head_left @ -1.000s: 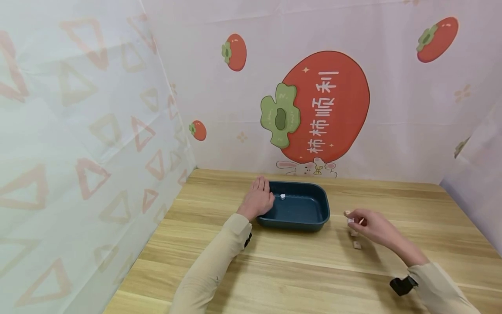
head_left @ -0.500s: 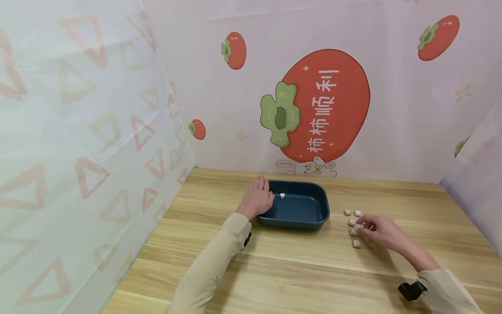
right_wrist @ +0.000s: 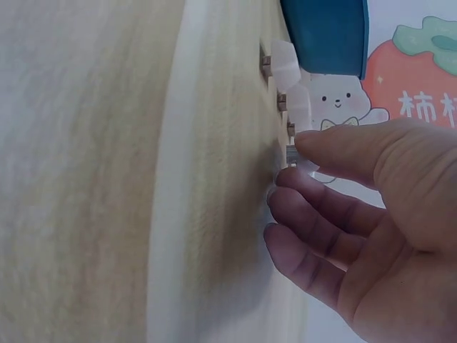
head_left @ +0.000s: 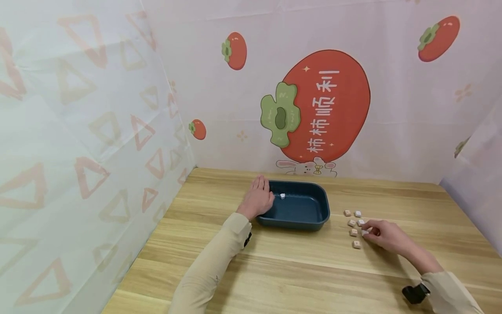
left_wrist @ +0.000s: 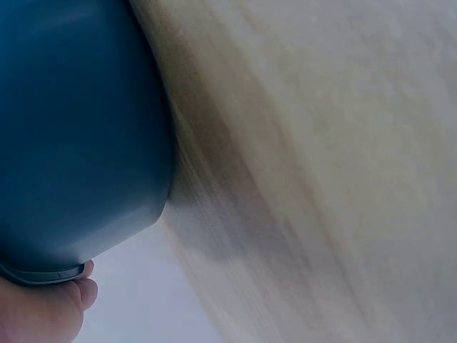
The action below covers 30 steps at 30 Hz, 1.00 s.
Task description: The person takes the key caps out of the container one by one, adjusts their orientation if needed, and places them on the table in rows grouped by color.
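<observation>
My left hand (head_left: 257, 200) rests with straight fingers on the left rim of a dark blue rectangular tray (head_left: 300, 225). In the left wrist view, that hand (left_wrist: 39, 311) lies at the rim beside the outer wall. One white keycap (head_left: 282, 196) sits inside the tray. On the table to its right, my right hand (head_left: 386, 236) pinches a white keycap (head_left: 364, 233) between thumb and fingertips, close to the wood. Just left of it is a column of pinkish keycaps (head_left: 354, 232). Two more white keycaps (head_left: 357, 213) stand beyond the fingertips.
The wood-grain table (head_left: 298, 274) runs back to a wall sheet (head_left: 376, 144) printed with persimmons and a rabbit. A sheet with triangles (head_left: 98, 174) closes off the left side. Black wrist cameras (head_left: 415, 293) sit at the cuffs.
My right hand has moved right and toward me along the keycaps, uncovering two white ones beside the pinkish column. The left hand and tray have stayed put.
</observation>
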{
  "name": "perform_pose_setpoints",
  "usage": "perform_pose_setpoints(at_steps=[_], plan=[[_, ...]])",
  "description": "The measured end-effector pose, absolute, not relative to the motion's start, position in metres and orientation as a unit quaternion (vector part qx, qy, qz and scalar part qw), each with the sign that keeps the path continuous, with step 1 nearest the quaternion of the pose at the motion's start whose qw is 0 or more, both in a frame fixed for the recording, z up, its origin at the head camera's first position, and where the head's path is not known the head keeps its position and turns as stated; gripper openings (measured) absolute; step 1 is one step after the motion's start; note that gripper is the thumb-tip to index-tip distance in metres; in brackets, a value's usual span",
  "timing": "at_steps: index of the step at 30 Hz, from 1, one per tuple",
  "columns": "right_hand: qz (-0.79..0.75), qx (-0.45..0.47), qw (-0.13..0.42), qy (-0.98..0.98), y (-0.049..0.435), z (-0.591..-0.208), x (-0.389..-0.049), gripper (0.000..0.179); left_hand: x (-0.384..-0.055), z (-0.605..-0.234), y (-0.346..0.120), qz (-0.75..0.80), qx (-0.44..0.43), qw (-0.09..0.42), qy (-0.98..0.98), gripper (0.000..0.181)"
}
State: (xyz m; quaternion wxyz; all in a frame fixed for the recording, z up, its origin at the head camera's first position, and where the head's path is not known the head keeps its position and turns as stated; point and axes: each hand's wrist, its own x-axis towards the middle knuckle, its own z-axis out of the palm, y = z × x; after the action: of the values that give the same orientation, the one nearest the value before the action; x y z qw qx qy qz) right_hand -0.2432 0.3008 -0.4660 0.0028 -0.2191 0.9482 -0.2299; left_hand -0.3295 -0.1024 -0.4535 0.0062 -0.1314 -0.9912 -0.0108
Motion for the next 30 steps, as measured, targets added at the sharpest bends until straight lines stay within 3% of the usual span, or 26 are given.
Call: perform_pose_setpoints(at_steps=[30], plan=[[-0.251, -0.227, 0.01, 0.941, 0.298, -0.456, -0.246, 0.019, -0.329, -0.455, -0.103, -0.015, -0.136, 0.014, -0.99, 0.062]])
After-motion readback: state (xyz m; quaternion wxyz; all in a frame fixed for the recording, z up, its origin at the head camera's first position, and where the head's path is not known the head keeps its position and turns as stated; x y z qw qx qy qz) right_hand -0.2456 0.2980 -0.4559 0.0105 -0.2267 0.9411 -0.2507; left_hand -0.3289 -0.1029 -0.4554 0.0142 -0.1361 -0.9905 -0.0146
